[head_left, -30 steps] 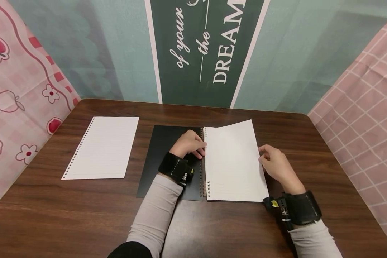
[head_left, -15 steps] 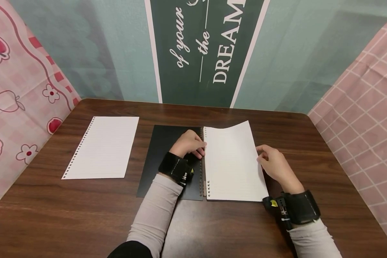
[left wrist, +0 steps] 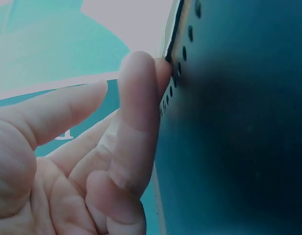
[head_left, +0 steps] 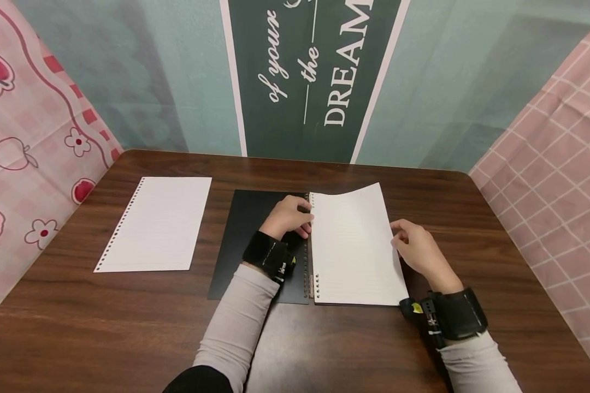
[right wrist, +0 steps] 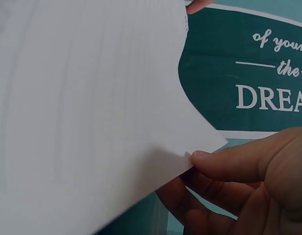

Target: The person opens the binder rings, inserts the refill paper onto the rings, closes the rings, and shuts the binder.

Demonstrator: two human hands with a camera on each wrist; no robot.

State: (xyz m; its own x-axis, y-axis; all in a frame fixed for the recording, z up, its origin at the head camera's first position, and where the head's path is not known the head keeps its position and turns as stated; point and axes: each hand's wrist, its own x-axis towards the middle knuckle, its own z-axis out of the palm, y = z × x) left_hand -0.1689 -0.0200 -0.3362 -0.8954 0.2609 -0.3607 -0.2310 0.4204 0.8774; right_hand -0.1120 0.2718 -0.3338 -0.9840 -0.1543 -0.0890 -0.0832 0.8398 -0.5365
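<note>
A loose-leaf notebook lies open, its black cover (head_left: 228, 248) to the left and a stack of white lined sheets to the right. My left hand (head_left: 286, 215) reaches over the cover to the ring spine (head_left: 306, 273). In the left wrist view its fingers (left wrist: 136, 98) touch the punched edge, with the thumb apart from them. My right hand (head_left: 418, 248) pinches the right edge of the top sheet (head_left: 356, 245) between thumb and fingers, also seen in the right wrist view. That edge is lifted and the sheet bows, its far right corner raised.
A separate punched sheet (head_left: 152, 224) lies flat on the brown wooden table (head_left: 142, 322) at the left. A green backdrop with lettering (head_left: 319, 82) stands behind the table. Patterned pink cloths hang at both sides.
The lifted edge of the top sheet has moved slightly left with my right hand, which keeps its pinch. At the spine, my left hand's thumb and finger have spread apart.
</note>
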